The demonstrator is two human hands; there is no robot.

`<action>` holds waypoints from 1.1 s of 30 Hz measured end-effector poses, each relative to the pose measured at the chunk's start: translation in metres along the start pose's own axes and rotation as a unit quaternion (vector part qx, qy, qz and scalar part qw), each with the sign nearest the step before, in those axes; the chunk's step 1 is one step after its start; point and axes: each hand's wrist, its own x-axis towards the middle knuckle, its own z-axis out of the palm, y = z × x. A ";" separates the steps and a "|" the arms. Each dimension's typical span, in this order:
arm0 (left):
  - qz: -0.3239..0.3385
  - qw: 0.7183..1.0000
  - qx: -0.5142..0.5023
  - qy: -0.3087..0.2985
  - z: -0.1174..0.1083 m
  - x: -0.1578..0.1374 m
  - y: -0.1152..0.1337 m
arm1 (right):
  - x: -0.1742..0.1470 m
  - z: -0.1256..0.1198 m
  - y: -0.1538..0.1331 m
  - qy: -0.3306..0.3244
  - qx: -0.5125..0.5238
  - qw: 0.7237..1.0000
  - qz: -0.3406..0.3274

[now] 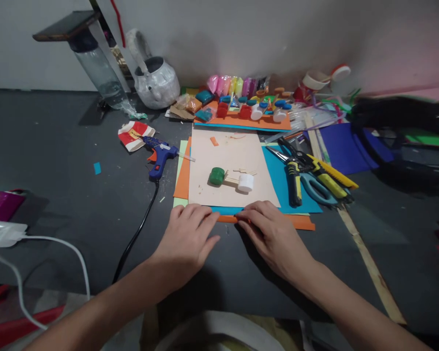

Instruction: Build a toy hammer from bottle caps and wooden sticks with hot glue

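Note:
My left hand [188, 239] lies at the front edge of a stack of coloured paper, fingers stretched out and thumb apart, holding nothing visible. My right hand [272, 236] is at the same edge, on the orange paper [303, 223], with thumb and fingertips close together; what lies between them, if anything, is hidden. Beyond my hands, on a pale sheet [225, 195], a small piece has a green roll [217, 176] and a white roll [246, 182] joined by thin wooden sticks [231, 179]. An orange scrap [214, 141] and stick bits lie there too.
A blue glue gun [163, 158] with a black cord lies left. Pliers and cutters [294, 180] and blue-handled scissors [316, 190] lie right. Behind are clay packets [237, 87], small paint pots [245, 112], a metal kettle [157, 83] and a leaning bottle [98, 73].

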 end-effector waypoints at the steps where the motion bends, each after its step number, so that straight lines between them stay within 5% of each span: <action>1: -0.011 1.000 -0.002 -0.005 -0.002 0.002 0.001 | 0.002 -0.001 0.000 -0.011 -0.002 1.000 0.011; 9: -0.053 0.994 0.031 -0.094 -0.014 0.031 0.001 | 0.013 -0.003 -0.003 -0.055 -0.040 0.997 0.041; 21: -0.081 0.991 0.037 -0.103 -0.013 0.039 0.001 | 0.018 -0.005 -0.010 -0.092 -0.073 0.990 0.074; 33: -0.084 0.991 0.072 -0.076 -0.007 0.036 0.000 | 0.015 -0.002 -0.009 -0.062 -0.085 0.993 0.058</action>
